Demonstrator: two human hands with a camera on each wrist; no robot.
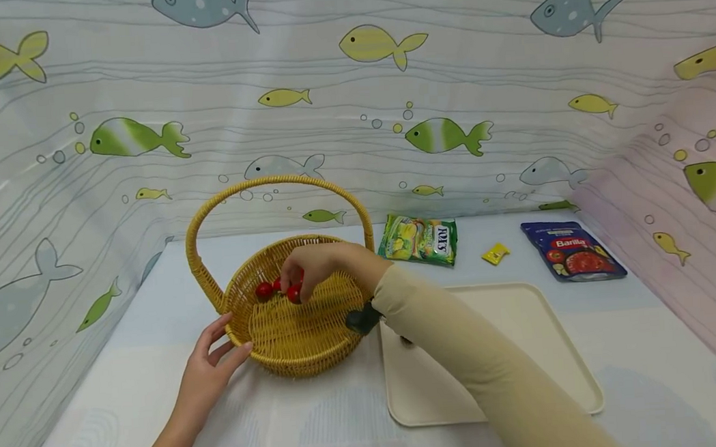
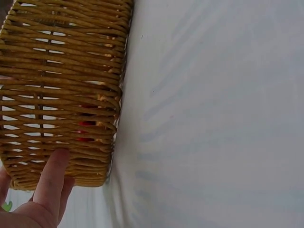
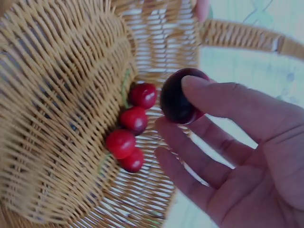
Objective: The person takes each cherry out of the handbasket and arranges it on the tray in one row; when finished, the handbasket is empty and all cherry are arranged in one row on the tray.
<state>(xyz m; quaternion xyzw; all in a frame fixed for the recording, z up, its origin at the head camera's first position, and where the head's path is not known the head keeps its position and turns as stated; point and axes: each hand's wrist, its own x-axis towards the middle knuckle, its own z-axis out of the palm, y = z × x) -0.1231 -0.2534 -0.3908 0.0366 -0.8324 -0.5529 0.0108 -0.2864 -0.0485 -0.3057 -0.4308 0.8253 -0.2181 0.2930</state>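
Observation:
A yellow wicker basket [image 1: 291,330] with a tall arched handle stands on the table. My right hand [image 1: 320,263] is over the inside of the basket, pinching a dark red cherry [image 3: 175,99] between thumb and fingers. Several red cherries [image 3: 133,118] lie together inside, against the basket's wall, with green stems by them. At the basket's front left, my left hand [image 1: 209,366] rests on the rim and outer wall, its fingers spread. One fairly straight finger [image 2: 52,178] touches the outer weave in the left wrist view.
Right of the basket lies a cream tray [image 1: 544,349], partly covered by my right sleeve; a small dark thing [image 1: 406,341] shows there. Behind are a green FOX'S candy bag [image 1: 417,240], a small yellow packet [image 1: 495,253] and a blue Barilla pouch [image 1: 574,251]. Fish-printed sheeting surrounds the table.

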